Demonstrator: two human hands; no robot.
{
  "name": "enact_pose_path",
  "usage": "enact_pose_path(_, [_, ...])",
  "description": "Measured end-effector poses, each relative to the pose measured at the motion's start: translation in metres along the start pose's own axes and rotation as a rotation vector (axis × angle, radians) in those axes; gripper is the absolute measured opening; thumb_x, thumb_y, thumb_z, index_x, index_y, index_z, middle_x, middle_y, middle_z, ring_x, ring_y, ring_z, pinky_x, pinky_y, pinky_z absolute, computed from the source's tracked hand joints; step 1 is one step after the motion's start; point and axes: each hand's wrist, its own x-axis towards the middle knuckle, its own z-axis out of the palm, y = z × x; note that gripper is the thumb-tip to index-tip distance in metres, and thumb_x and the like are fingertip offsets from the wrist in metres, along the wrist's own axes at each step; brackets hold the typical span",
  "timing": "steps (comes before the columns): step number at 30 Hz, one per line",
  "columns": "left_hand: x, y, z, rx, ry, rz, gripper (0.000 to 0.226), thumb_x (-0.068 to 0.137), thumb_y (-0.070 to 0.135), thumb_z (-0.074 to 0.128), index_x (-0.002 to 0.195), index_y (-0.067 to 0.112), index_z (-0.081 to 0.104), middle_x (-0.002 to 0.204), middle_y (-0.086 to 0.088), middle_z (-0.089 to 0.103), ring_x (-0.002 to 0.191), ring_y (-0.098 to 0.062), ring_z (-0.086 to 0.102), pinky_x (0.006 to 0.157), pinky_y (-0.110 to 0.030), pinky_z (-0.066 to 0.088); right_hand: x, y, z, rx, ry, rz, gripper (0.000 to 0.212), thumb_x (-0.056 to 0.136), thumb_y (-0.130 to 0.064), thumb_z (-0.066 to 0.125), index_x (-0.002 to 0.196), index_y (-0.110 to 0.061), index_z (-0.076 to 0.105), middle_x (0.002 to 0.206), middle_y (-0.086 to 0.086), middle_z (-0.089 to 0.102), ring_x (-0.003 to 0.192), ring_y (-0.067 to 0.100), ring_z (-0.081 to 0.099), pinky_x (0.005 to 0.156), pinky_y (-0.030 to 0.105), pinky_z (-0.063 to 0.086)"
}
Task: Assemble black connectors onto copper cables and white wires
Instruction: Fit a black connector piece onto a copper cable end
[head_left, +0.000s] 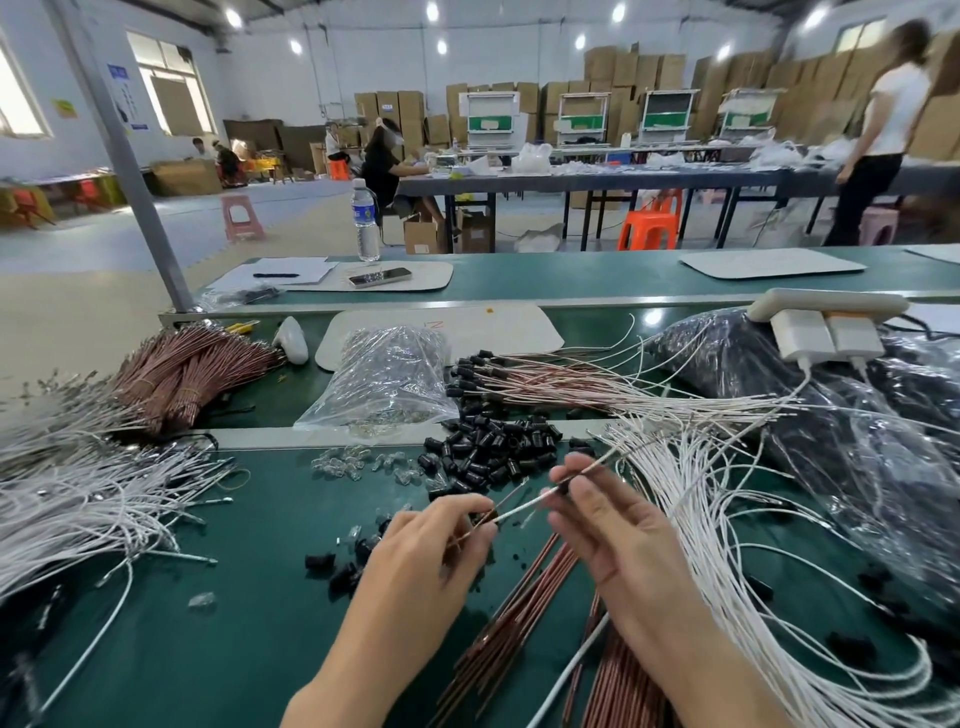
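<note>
Head view. On green bench mat (249, 597), at 6 o'clock: left hand (441, 535) pinching copper cable (470, 532) and white wire (519, 512) ends together. At its 3 o'clock: right hand (613, 530), thumb and forefinger pinching black connector (563, 489), apparently threaded on that wire. Hands close, not touching. Connector pile (488, 452) at 12 o'clock of hands; copper cable stock (519, 618) beneath wrists; white wire bundle (727, 519) at 3 o'clock. Judged: seating under way. Recommended: keep both ends aligned, slide connector straight, avoid twisting or bending terminals, confirm full seating before release.
</note>
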Motion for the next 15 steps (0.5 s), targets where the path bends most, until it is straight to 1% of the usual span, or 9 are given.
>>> enact_pose_path(2, [-0.001, -0.009, -0.002, -0.021, -0.006, -0.032, 0.022, 0.093, 0.063, 0.037, 0.105, 0.051, 0.050, 0.085, 0.028, 0.063, 0.094, 0.004, 0.052, 0.078, -0.019, 0.043, 0.002, -0.013, -0.010, 0.141, 0.056, -0.021, 0.024, 0.087, 0.000, 0.062, 0.106, -0.003, 0.077, 0.114, 0.022, 0.072, 0.090, 0.026, 0.075, 0.068, 0.025, 0.062])
enact_pose_path(3, [-0.001, -0.010, -0.002, -0.030, 0.002, -0.037, 0.020, 0.093, 0.062, 0.038, 0.101, 0.049, 0.051, 0.089, 0.028, 0.064, 0.093, 0.003, 0.052, 0.077, -0.019, 0.043, 0.002, -0.017, -0.014, 0.177, 0.071, -0.032, 0.024, 0.088, 0.000, 0.061, 0.106, -0.003, 0.077, 0.114, 0.021, 0.073, 0.090, 0.026, 0.075, 0.067, 0.025, 0.062])
enact_pose_path(6, [0.000, -0.003, 0.001, -0.014, 0.015, -0.005, 0.016, 0.094, 0.061, 0.039, 0.094, 0.051, 0.051, 0.100, 0.036, 0.059, 0.094, 0.001, 0.053, 0.074, -0.014, 0.041, 0.000, -0.014, -0.012, 0.138, 0.039, -0.010, 0.026, 0.086, -0.002, 0.062, 0.106, -0.005, 0.078, 0.114, 0.019, 0.073, 0.091, 0.025, 0.075, 0.069, 0.026, 0.062])
enact_pose_path(8, [-0.001, 0.005, 0.007, -0.023, 0.008, 0.024, 0.019, 0.094, 0.062, 0.039, 0.097, 0.051, 0.054, 0.104, 0.036, 0.058, 0.095, 0.001, 0.054, 0.077, -0.013, 0.042, -0.003, -0.004, -0.003, 0.017, -0.012, 0.034, 0.026, 0.084, -0.003, 0.065, 0.106, -0.007, 0.078, 0.115, 0.020, 0.073, 0.093, 0.026, 0.075, 0.071, 0.026, 0.062])
enact_pose_path(10, [-0.001, 0.009, 0.010, -0.055, 0.008, 0.032, 0.024, 0.094, 0.064, 0.037, 0.103, 0.049, 0.054, 0.103, 0.035, 0.058, 0.093, -0.002, 0.056, 0.077, -0.015, 0.044, -0.004, 0.003, 0.005, -0.077, -0.051, 0.045, 0.027, 0.082, -0.007, 0.068, 0.106, -0.010, 0.079, 0.114, 0.020, 0.073, 0.094, 0.026, 0.075, 0.073, 0.026, 0.061])
enact_pose_path(11, [-0.001, 0.010, 0.010, -0.075, 0.016, 0.029, 0.025, 0.094, 0.066, 0.037, 0.104, 0.050, 0.054, 0.102, 0.033, 0.059, 0.090, -0.004, 0.057, 0.077, -0.018, 0.046, -0.004, 0.004, 0.007, -0.084, -0.050, 0.034, 0.027, 0.081, -0.007, 0.069, 0.106, -0.010, 0.079, 0.114, 0.020, 0.073, 0.094, 0.026, 0.075, 0.074, 0.026, 0.061])
enact_pose_path(13, [-0.001, 0.007, 0.008, -0.137, 0.026, 0.001, 0.025, 0.094, 0.068, 0.037, 0.104, 0.052, 0.053, 0.099, 0.028, 0.062, 0.086, -0.007, 0.061, 0.074, -0.022, 0.051, -0.002, -0.002, 0.004, -0.024, -0.008, 0.000, 0.027, 0.081, -0.005, 0.067, 0.106, -0.008, 0.078, 0.114, 0.020, 0.073, 0.093, 0.025, 0.075, 0.072, 0.026, 0.062])
enact_pose_path(15, [-0.001, 0.003, 0.006, -0.212, 0.034, -0.035, 0.022, 0.094, 0.065, 0.041, 0.105, 0.051, 0.055, 0.097, 0.025, 0.064, 0.085, -0.007, 0.065, 0.073, -0.026, 0.055, 0.000, -0.009, -0.002, 0.060, 0.045, -0.020, 0.026, 0.083, -0.003, 0.065, 0.106, -0.005, 0.078, 0.114, 0.020, 0.073, 0.092, 0.024, 0.075, 0.070, 0.025, 0.062])
